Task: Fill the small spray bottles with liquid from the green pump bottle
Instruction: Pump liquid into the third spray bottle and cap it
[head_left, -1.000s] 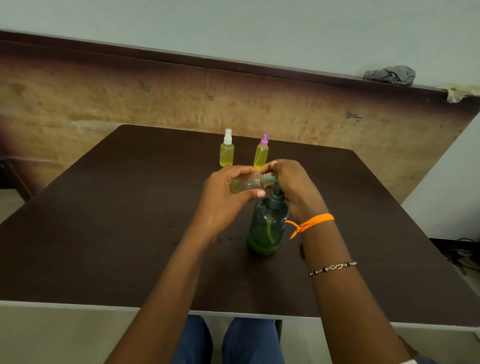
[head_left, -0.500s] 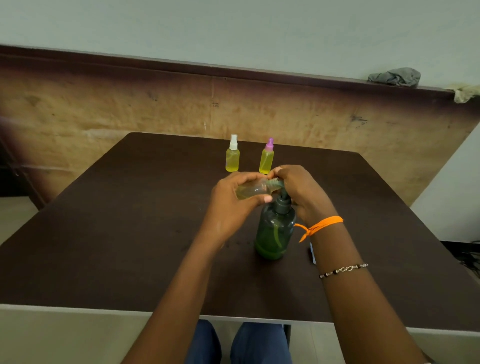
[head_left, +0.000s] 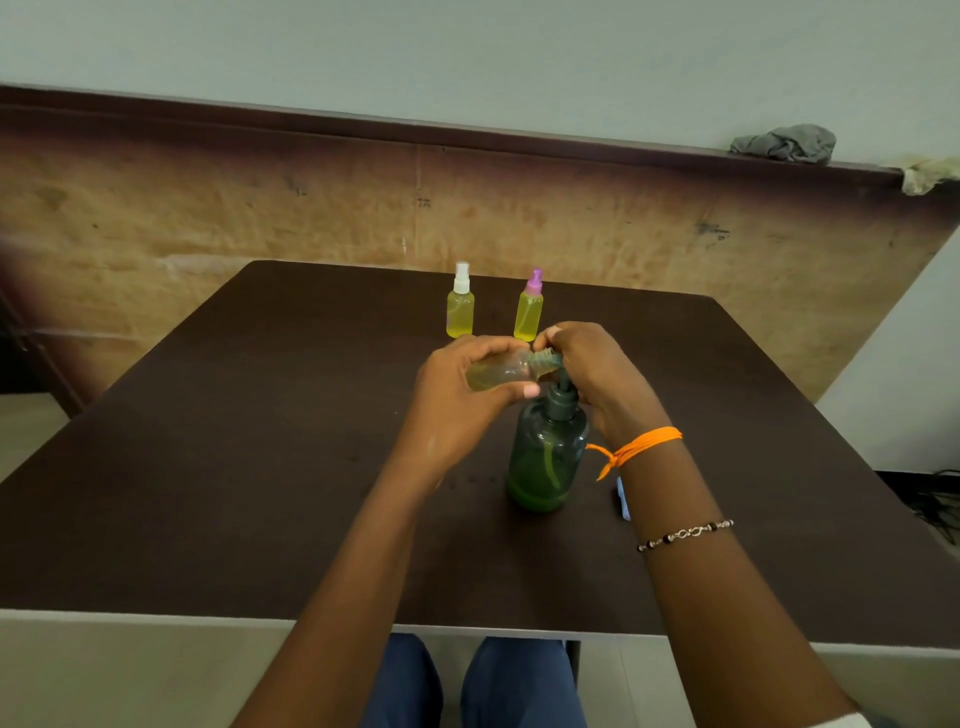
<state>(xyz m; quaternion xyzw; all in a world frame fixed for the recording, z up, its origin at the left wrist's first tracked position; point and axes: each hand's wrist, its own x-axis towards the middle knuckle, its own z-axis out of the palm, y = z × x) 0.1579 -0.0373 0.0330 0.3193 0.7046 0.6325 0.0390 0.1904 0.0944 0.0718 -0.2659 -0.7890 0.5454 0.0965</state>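
- Bottom centre of the frame: knees in blue fabric (head_left: 478, 686), just below the near pale edge of the dark brown matte table (head_left: 208, 467).
- Right forearm, lower right: a thin beaded metal bracelet (head_left: 685, 534); nearer the wrist, an orange thread band (head_left: 641, 446) with loose tails hanging to the left.
- A small pale blue object (head_left: 623, 499) lies on the table beside the right forearm, partly hidden; identity cannot be told.
- Centre, slightly right: the round-shouldered translucent green plastic pump bottle (head_left: 545, 457) stands upright on the table, long axis vertical. Dark green liquid fills the lower part; the dip tube shows through the wall. Dark collar and pump stem on top.
- Just above and left of the pump: the small clear plastic spray bottle (head_left: 498, 373) is held on its side, long axis roughly horizontal, open threaded neck pointing right and meeting the pump nozzle. Pale yellow liquid inside.
- Left hand (head_left: 457, 400): fingers and thumb wrapped round this small bottle's body.
- Right hand (head_left: 592, 374): fingers curled over the pump head, covering it.
- Farther back, centre: two small upright bottles of yellow liquid stand apart, side by side, the white-capped spray bottle (head_left: 460, 306) left, the pink-capped spray bottle (head_left: 529, 312) right.
- Beyond the table: a worn, mottled tan wood panel (head_left: 260, 218) with dark top rail.
- Upper right, on the rail: a crumpled grey cloth (head_left: 784, 143).
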